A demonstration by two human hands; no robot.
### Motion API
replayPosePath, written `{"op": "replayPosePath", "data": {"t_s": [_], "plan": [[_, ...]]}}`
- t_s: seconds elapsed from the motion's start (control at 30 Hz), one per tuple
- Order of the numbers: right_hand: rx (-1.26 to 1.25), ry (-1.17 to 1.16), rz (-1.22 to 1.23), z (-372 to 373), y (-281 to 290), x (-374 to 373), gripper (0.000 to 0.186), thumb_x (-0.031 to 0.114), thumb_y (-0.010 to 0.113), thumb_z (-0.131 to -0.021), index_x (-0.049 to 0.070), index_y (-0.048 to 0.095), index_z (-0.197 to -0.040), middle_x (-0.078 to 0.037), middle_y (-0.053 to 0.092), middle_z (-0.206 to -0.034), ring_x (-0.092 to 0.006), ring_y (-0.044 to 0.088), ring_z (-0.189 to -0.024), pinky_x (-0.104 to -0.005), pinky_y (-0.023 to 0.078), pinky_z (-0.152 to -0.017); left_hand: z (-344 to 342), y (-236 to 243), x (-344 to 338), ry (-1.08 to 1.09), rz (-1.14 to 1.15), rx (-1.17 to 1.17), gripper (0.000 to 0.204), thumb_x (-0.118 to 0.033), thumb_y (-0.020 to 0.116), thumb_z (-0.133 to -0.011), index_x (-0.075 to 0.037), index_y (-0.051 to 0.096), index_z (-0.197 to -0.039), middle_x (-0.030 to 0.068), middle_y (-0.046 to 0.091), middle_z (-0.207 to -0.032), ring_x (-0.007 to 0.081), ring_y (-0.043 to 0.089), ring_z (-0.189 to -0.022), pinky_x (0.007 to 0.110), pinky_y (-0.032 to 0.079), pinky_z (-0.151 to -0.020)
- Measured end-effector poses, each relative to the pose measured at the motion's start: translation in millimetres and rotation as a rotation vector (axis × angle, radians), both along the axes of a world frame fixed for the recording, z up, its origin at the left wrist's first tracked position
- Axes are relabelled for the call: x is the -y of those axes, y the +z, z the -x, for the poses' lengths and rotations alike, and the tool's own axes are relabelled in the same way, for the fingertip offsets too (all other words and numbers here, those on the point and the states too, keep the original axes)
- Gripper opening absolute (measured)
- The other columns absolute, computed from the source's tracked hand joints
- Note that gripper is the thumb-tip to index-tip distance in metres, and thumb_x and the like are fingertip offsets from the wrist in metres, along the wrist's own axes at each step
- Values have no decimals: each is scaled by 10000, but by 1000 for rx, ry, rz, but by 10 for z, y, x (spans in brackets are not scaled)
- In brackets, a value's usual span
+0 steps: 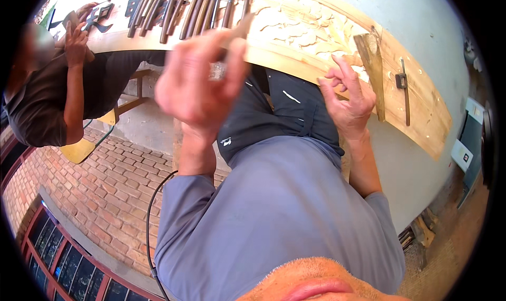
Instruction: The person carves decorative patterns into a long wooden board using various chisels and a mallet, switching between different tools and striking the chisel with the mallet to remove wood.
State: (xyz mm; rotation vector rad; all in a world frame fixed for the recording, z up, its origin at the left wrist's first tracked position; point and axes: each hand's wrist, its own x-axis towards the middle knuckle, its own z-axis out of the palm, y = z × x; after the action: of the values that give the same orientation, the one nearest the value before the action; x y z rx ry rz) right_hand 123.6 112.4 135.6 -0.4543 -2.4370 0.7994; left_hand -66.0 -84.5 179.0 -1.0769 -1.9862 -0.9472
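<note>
My left hand [203,80] is raised in front of the bench edge, blurred by motion. Its fingers are closed on a pointed tan piece [240,31], too smeared to name. Over the near edge of a pale carved wooden panel [303,24], my right hand [350,98] hangs with its fingers apart and loosely bent. Nothing shows in its grasp. Relief shapes of leaves or flowers cover the panel. Just right of this hand lies a tapered wooden board [375,72]. Several carving chisels [197,11] with dark wooden handles lie in a row beyond my left hand.
A slim tool with a dark block [403,82] lies on the bench's right end, among small shavings. At left, a co-worker [45,101] holds a wooden block near dark carved pieces [100,21]. A black cable [150,222] runs beside my left arm, over brick paving [113,182].
</note>
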Motion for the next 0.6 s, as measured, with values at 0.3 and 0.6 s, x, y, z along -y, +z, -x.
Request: {"op": "replayPosePath", "data": {"t_s": [0.3,0.6], "plan": [[-188,128,19,-52,-267,-21,380,134,872,-866,13,752,-1206,-119,759,-877,-256,752,-773,-328,583,-683,-934,-386,-860,-588,-41,104,571,-541,800,-921,-22,751,-1154,78,692,-999,225,697,-836,343,574,-729],[-144,-60,253,-224,-429,-169,209,-18,822,-903,-63,769,-1101,-98,783,-893,-163,748,-791,-305,588,-704,-808,-1255,-1504,-813,-267,639,1081,-879,744,-711,-37,670,-1385,70,718,-871,253,732,-737,337,568,-638]]}}
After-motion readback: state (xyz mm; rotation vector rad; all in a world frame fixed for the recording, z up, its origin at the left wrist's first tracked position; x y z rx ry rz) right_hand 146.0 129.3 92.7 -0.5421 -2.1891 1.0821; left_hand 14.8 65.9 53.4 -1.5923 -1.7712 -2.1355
